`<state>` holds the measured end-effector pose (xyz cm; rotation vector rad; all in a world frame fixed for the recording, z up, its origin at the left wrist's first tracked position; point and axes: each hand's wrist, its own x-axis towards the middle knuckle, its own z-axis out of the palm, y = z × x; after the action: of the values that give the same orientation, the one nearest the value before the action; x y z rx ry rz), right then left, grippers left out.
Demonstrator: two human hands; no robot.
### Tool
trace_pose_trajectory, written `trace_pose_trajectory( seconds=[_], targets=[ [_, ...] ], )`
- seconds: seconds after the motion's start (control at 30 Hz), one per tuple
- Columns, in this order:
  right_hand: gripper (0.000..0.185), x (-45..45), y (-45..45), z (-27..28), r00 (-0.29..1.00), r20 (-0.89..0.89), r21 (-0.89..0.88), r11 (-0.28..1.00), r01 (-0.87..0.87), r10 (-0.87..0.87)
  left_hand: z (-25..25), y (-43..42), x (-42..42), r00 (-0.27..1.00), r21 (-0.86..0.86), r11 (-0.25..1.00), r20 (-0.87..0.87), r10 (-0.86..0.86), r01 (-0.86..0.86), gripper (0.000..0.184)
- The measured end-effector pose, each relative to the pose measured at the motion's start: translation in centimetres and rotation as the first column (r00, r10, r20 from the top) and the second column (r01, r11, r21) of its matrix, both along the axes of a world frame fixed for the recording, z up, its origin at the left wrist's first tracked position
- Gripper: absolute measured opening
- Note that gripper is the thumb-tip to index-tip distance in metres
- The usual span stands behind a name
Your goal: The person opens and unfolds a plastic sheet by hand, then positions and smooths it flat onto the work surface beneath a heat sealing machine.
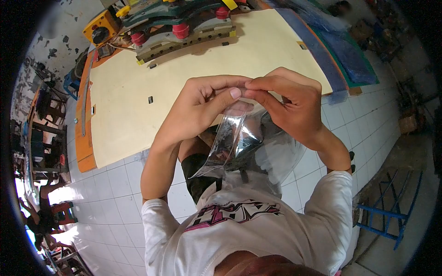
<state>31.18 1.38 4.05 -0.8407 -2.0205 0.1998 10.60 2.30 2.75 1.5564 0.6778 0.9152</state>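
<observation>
A clear plastic sheet (248,142) hangs from my two hands, shiny and creased, in front of my shirt and legs. My left hand (207,103) is closed on its upper edge, thumb pressed over the plastic. Close beside it, my right hand (290,101) pinches the same edge between thumb and fingers, the fingertips of both hands almost meeting. The sheet's lower end drapes down towards my lap. Both hands are held above the near edge of the cream-topped table (124,106).
At the table's back stands a green machine (175,18) with red knobs (181,31) and a metal bar. A yellow box (101,27) with a dial sits at its left. Stacked plastic sheets (345,50) lie at right. A blue metal frame (386,207) stands on the floor.
</observation>
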Motion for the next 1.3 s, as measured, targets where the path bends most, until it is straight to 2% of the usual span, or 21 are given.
trace_pose_trajectory(
  seconds=[0.07,0.13,0.27,0.37,0.43,0.53,0.77,0.83,0.97,1.03,1.07,1.13,1.2,1.23,1.3],
  targets=[
    [0.012,0.0,-0.1,0.1,1.0,0.013,-0.005,1.0,0.003,-0.003,0.0,-0.1,-0.1,1.0,0.013,1.0,-0.016,0.005,-0.004,0.033],
    [0.012,-0.1,-0.2,0.3,1.0,0.025,-0.01,1.0,0.006,-0.006,-0.1,-0.1,-0.1,0.999,-0.041,0.999,0.043,-0.005,0.007,0.033],
    [0.014,-0.2,-0.1,0.1,0.999,0.038,0.003,1.0,0.019,-0.019,-0.2,-0.4,0.2,0.991,-0.047,0.999,0.135,-0.013,0.019,0.031],
    [0.016,-0.2,0.2,-0.2,0.999,0.038,0.044,0.999,0.009,-0.01,-0.2,-0.7,0.4,0.994,-0.067,0.998,0.107,0.022,-0.015,0.034],
    [0.017,-0.2,0.2,-0.2,0.999,0.051,0.066,0.998,0.002,-0.005,-0.2,-1.0,0.6,0.992,-0.027,0.996,0.09,0.092,-0.09,0.038],
    [0.02,-0.1,0.1,0.0,0.996,0.09,0.035,0.999,0.006,-0.009,-0.5,-1.0,0.5,0.994,0.034,0.993,0.03,0.108,-0.109,0.04],
    [0.022,-0.3,0.1,-0.3,0.997,0.071,0.047,0.999,-0.017,0.014,-0.2,-1.5,0.7,0.991,0.018,0.993,0.067,0.119,-0.12,0.04],
    [0.022,-0.3,0.1,-0.4,0.997,0.073,0.05,0.999,-0.01,0.006,-0.3,-1.6,0.8,0.984,0.088,0.981,0.055,0.17,-0.174,0.036],
    [0.023,-0.4,0.2,-0.5,0.998,0.067,0.051,0.999,-0.008,0.005,-0.5,-1.6,0.7,0.978,0.096,0.975,0.075,0.194,-0.2,0.036],
    [0.023,-0.4,0.1,-0.4,0.998,0.061,0.064,0.998,-0.014,0.01,0.1,-1.8,0.4,0.977,0.135,0.972,-0.067,0.204,-0.193,0.038],
    [0.024,-0.5,-0.1,0.1,0.998,0.062,0.044,0.999,-0.007,0.004,0.0,-1.8,0.5,0.977,0.135,0.972,-0.067,0.203,-0.193,0.038],
    [0.026,-0.5,-0.3,0.7,0.998,0.064,0.025,1.0,0.001,-0.003,-0.2,-1.7,0.6,0.947,0.251,0.915,0.017,0.322,-0.315,0.033],
    [0.028,-0.2,-0.3,1.0,0.999,0.041,-0.085,0.996,-0.022,0.026,0.1,-1.7,0.2,0.939,0.253,0.908,0.012,0.342,-0.334,0.033],
    [0.028,0.1,-0.4,1.3,0.999,0.041,-0.084,0.996,-0.023,0.026,0.3,-1.7,-0.2,0.932,0.255,0.9,0.008,0.364,-0.354,0.033],
    [0.028,1.1,-0.6,1.6,0.998,0.052,-0.245,0.969,-0.034,0.048,1.0,-1.8,-0.9,0.923,0.272,0.886,0.022,0.385,-0.376,0.033]
  ],
)
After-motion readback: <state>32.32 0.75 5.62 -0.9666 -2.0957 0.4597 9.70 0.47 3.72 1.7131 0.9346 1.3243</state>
